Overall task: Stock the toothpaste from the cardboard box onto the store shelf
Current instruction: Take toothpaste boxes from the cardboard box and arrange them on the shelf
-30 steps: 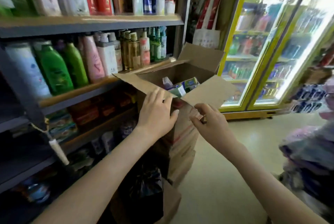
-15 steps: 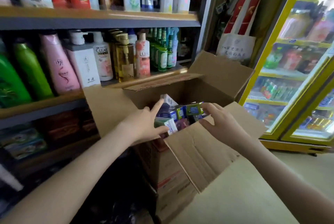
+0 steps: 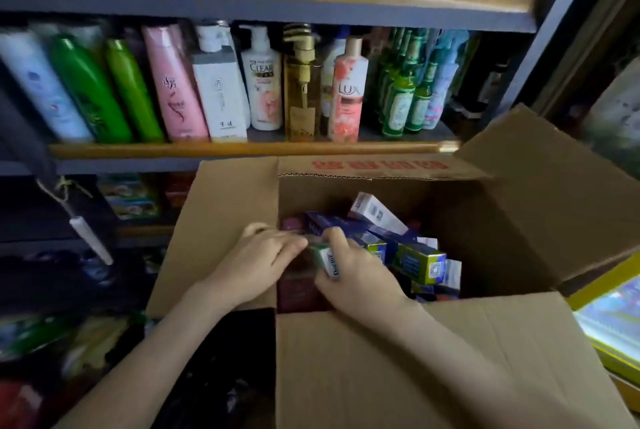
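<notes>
Your right hand (image 3: 360, 278) grips green carton (image 3: 327, 260) inside box (image 3: 519, 221), thumb over top; left hand (image 3: 256, 262) fingers near-straight, touching its end. Steady with left, lift straight up, keep level, carry to shelf (image 3: 221, 150).

Toothpaste cartons (image 3: 419, 260) lie in the cardboard box (image 3: 381, 376), which stands before the shelf (image 3: 242, 149) of bottles (image 3: 221, 96).

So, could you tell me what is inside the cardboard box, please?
Toothpaste cartons lie jumbled inside the cardboard box: blue, green, one white. The right hand grips a green-white carton; the left hand touches it. Anything beneath is covered.
</notes>
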